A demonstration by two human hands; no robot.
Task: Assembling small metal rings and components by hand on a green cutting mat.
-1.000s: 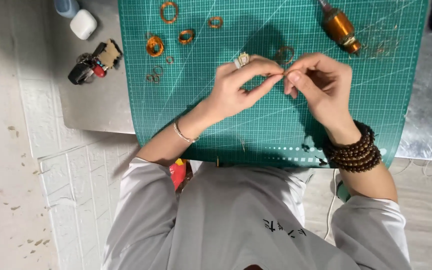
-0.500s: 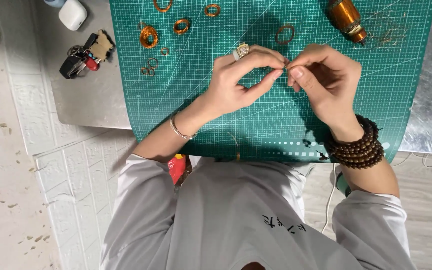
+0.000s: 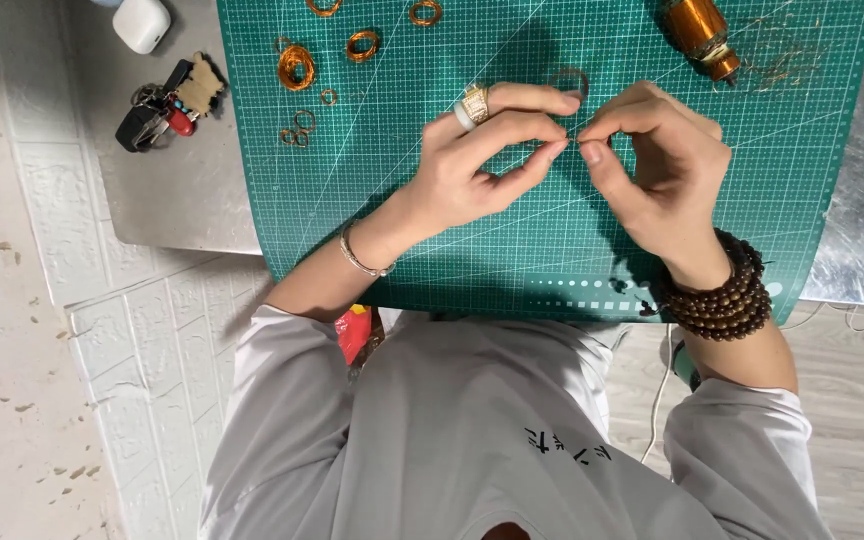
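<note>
Between the two sets of fingertips, over the middle of the green cutting mat (image 3: 432, 240): one fine copper wire (image 3: 572, 137), barely visible, pinched from both sides. Left hand (image 3: 477, 160), wearing a broad ring and a thin wrist bracelet, has thumb and forefinger closed on the wire from one side; right hand (image 3: 657, 165), with dark wooden bead bracelets (image 3: 722, 295) at the wrist, is closed on it from the other, the pinches almost touching, which looks suited to bending or twisting so thin a strand in a short span. Both hands are raised slightly off the mat, so the wire hangs free of the surface. Just beyond the pinch, partly behind the fingers: one loose copper wire loop (image 3: 572, 78). Farther out on the left hand's side: several small copper coils and rings (image 3: 297, 68), lying flat and apart from each other, well clear of the work. Beyond the right hand: a copper wire spool (image 3: 697, 30) lying on its side, with stray wire strands beside it. Off the mat, on the grey metal tabletop (image 3: 182, 190): a key bunch (image 3: 167, 100) and a small white case (image 3: 142, 22). Nothing lies between the hands and these items.
</note>
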